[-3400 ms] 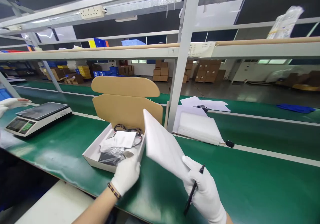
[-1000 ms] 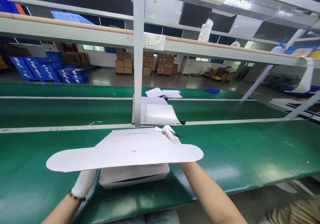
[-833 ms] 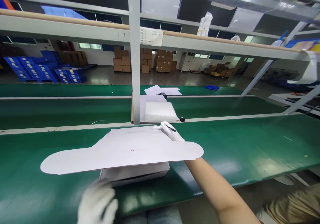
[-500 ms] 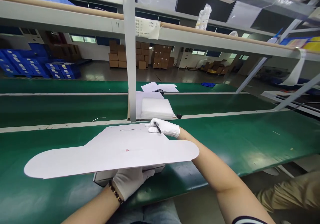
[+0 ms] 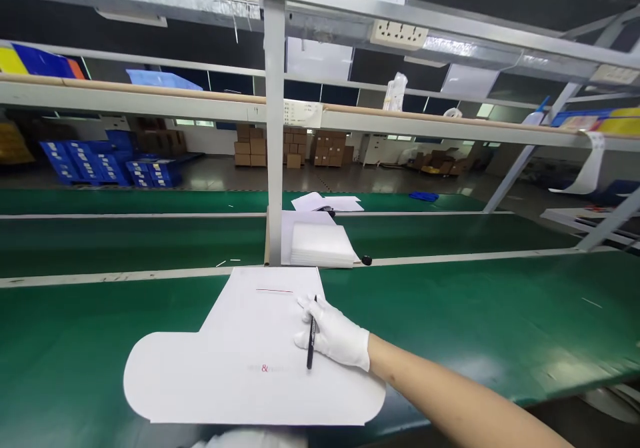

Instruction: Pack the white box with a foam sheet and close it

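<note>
Right hand [image 5: 336, 336], white-gloved, resting flat on the white lid [image 5: 240, 361] of a box, right of its middle. Fingers [image 5: 306, 306] curled together, clamped on a black pen [image 5: 311, 333]; pen lying along them, tip toward the near edge. Small red mark [image 5: 265, 368] on lid just left of the pen tip; thin red line [image 5: 274, 291] beyond the fingertips, near the far edge. Lid wide, rounded flaps left and right, covering the box below; box itself hidden. Left hand [image 5: 250, 439] barely in view at bottom edge, under the lid's near edge; finger state cannot tell. Green belt [image 5: 475, 321] under all. Past the fingertips, grey post [image 5: 275, 168] and foam sheet stack [image 5: 320, 245] just right of it.
</note>
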### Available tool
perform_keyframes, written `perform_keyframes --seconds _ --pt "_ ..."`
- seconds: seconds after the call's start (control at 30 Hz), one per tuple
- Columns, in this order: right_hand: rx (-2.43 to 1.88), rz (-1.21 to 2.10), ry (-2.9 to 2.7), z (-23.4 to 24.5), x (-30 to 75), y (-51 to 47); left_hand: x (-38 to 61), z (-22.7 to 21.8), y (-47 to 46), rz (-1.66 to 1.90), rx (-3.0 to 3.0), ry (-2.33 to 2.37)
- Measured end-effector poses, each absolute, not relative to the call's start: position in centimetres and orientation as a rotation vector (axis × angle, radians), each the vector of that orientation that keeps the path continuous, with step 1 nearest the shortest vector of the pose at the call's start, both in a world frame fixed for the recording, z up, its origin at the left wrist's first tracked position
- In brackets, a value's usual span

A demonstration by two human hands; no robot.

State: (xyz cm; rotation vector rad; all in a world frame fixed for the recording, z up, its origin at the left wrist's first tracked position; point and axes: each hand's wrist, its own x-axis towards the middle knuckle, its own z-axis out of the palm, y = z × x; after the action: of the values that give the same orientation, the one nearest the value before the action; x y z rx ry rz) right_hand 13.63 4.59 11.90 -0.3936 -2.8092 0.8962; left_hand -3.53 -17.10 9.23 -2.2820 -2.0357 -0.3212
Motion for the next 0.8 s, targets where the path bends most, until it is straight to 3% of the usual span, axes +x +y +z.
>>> perform_keyframes --seconds 0.2,0.4,0.53,0.8 --pt "-0.284 0.792 -2.876 9.9 13.9 4.0 -7.3 11.3 -17.8 -0.265 -2.050 -2.276" --pt "-0.173 0.422 -2.680 6.5 14.6 3.2 -8.4 6.0 -17.3 -0.135 -1.959 -2.117" --pt "-0.111 0.281 -2.837 6.0 13.3 3.9 -8.6 4.3 -16.5 -0.131 -1.974 -2.098" --pt "-0.348 0.177 -2.945 7.9 7.6 6.4 -8.7 7.9 -10.7 0.057 -1.714 -2.380"
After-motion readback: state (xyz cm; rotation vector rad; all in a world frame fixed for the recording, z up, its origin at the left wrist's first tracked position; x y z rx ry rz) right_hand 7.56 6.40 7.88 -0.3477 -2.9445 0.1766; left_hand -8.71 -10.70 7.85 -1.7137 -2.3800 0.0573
